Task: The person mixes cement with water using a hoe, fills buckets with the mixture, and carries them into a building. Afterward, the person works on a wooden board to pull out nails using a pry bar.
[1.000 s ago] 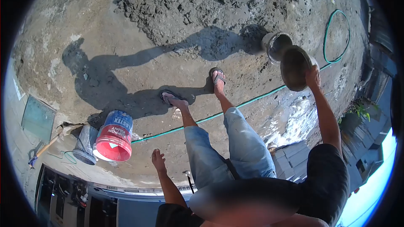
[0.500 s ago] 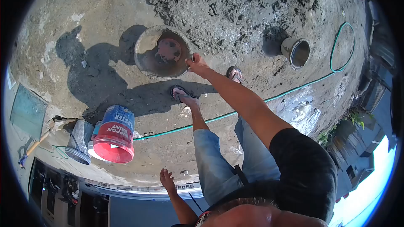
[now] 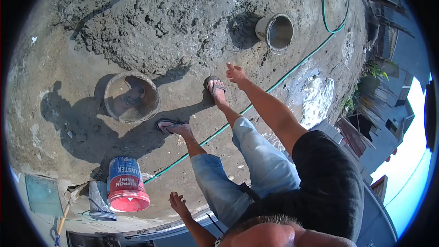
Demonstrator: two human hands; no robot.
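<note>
My right hand (image 3: 236,73) is in the air past my right foot, open with the fingers apart and nothing in it. Closest to it is a cement-crusted grey bucket (image 3: 263,31) standing near the wet mortar pile (image 3: 160,32), apart from my fingers. A wide, dirty tub (image 3: 155,95) with grey residue inside stands beyond my left foot, touched by neither hand. My left hand (image 3: 179,202) hangs low by my left side, fingers loosely spread, holding nothing.
A red and blue paint bucket (image 3: 123,178) stands at lower left beside a grey bucket (image 3: 98,196). A green hose (image 3: 274,86) crosses the ground near my feet and loops at upper right. A glass-like panel (image 3: 43,195) and a wooden handle (image 3: 64,212) lie farther left.
My right hand has let go of the tub's rim and moved away from it, towards the grey bucket. My right foot has stepped forward. My left hand still hangs at my side.
</note>
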